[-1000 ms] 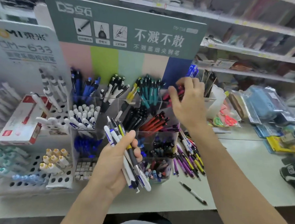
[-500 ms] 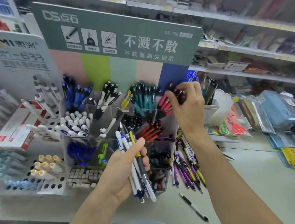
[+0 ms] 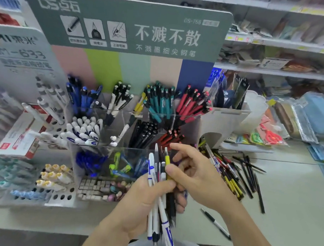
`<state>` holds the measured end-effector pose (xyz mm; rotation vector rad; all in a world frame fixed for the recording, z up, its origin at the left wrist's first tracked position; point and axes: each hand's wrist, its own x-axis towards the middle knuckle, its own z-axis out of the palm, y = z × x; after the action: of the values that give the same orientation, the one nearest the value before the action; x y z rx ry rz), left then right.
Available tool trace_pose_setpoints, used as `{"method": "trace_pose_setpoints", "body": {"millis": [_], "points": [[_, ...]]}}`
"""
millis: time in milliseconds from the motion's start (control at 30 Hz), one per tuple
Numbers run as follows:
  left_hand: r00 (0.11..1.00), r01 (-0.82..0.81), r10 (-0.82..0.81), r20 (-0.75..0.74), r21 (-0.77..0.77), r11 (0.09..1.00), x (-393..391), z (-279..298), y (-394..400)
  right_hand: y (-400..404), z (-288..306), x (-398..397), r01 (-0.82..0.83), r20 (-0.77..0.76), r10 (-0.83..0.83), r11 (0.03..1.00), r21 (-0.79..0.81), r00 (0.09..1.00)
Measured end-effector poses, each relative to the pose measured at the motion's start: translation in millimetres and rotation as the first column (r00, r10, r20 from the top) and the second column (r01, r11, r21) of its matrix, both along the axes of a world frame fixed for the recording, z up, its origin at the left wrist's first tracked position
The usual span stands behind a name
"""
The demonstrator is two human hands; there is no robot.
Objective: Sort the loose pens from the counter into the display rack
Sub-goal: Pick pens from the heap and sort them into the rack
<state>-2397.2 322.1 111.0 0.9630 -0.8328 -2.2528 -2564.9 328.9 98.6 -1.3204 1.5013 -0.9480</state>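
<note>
Left hand (image 3: pixel 144 200) grips a bundle of pens (image 3: pixel 159 193) upright at near centre, fingers curled round the barrels, thumb pressed across the front. Bundle mixes white-and-blue pens, black ones and one yellow pen (image 3: pixel 167 161); tips stick out below the fist, tops rise above it.

Right hand (image 3: pixel 196 178) sits just right of the bundle, touching it. Thumb lies against the yellow pen; index finger is extended over the pen tops, other fingers loosely bent behind. Whether it actually pinches a pen, cannot tell; fingers partly hidden by the bundle.

Display rack (image 3: pixel 120 121) stands far of the hands: clear compartments under a green sign (image 3: pixel 128 26). Back row, left to right: blue pens (image 3: pixel 82 97), black-and-white pens (image 3: pixel 119 98), teal pens (image 3: pixel 158 102), red pens (image 3: pixel 193 103). Middle row: white capped pens (image 3: pixel 84 130), black pens (image 3: pixel 144 133), red-and-black pens (image 3: pixel 171 137). Front row: dark blue pens (image 3: pixel 89 160), green and light blue items, blurred.

Loose pens (image 3: pixel 229 174) lie in a heap on the tabletop (image 3: pixel 287 202) right of the rack, mostly yellow, black and red. A single black-and-white pen (image 3: pixel 216 223) lies apart, nearer, right of the left hand.

Left of the rack: a perforated white holder (image 3: pixel 59 198) with capped markers, and a red-and-white box (image 3: pixel 19 133). Store shelves (image 3: pixel 281 44) with packaged goods fill the far right; scissors in packaging (image 3: pixel 268 136) sit below them.
</note>
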Motion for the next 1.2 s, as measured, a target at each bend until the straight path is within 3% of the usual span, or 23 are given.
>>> {"method": "trace_pose_setpoints", "body": {"millis": [167,367,600,733,833,1033,1200], "points": [[0.987,0.124,-0.122,-0.107,0.009,0.992,3,-3,5,8,5,-6,-0.175,0.171,0.167,0.984,0.037,0.971],[0.952,0.206,-0.174,-0.254,0.106,0.973,11,-9,10,5,15,-8,-0.267,0.016,0.267,0.963,0.029,0.964],[0.972,0.184,-0.165,-0.168,0.100,0.978,26,-21,13,0,18,-3,-0.274,-0.119,0.290,0.952,0.134,0.950],[0.964,0.183,-0.159,-0.214,0.095,0.979,30,-18,17,-3,8,1,-0.236,-0.003,0.237,0.971,0.040,0.972],[0.954,0.170,-0.135,-0.266,0.114,0.979,30,-18,18,-4,5,0,-0.240,0.176,0.231,0.970,0.031,0.957],[0.930,0.201,-0.164,-0.328,0.082,0.976,31,-26,22,-5,12,4,-0.255,0.138,0.253,0.967,-0.007,0.958],[0.928,0.254,-0.236,-0.288,0.026,0.967,33,-29,21,-8,17,10,-0.099,0.248,0.120,0.990,-0.098,0.961]]}}
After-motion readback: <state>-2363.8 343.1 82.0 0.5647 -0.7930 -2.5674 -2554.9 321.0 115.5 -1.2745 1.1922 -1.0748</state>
